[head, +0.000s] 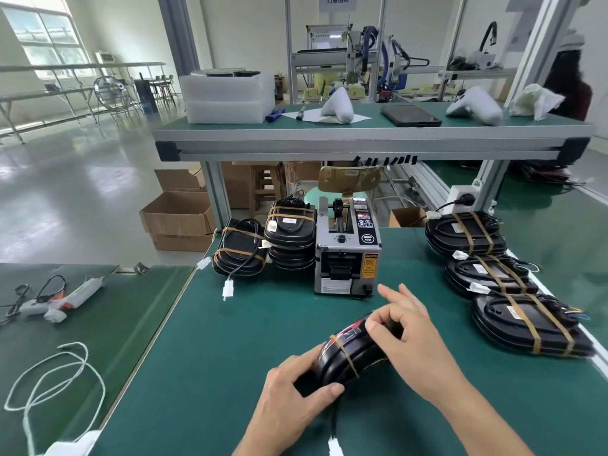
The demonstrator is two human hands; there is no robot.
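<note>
Pressure matters here: my left hand [296, 390] grips the near end of the bundle [362, 348] of black housings, fingers curled round its rim. My right hand [414, 343] pinches the far rim between thumb and forefinger, the other fingers fanned loose. I judge the tape band [344, 355] wants rubbing flat with the shells kept square. The bundle sits tipped on edge close to the desk's [230, 324] near edge, in front of the tape dispenser [347, 258]. Its long axis runs near-left to far-right, raised end pointing far-right.
</note>
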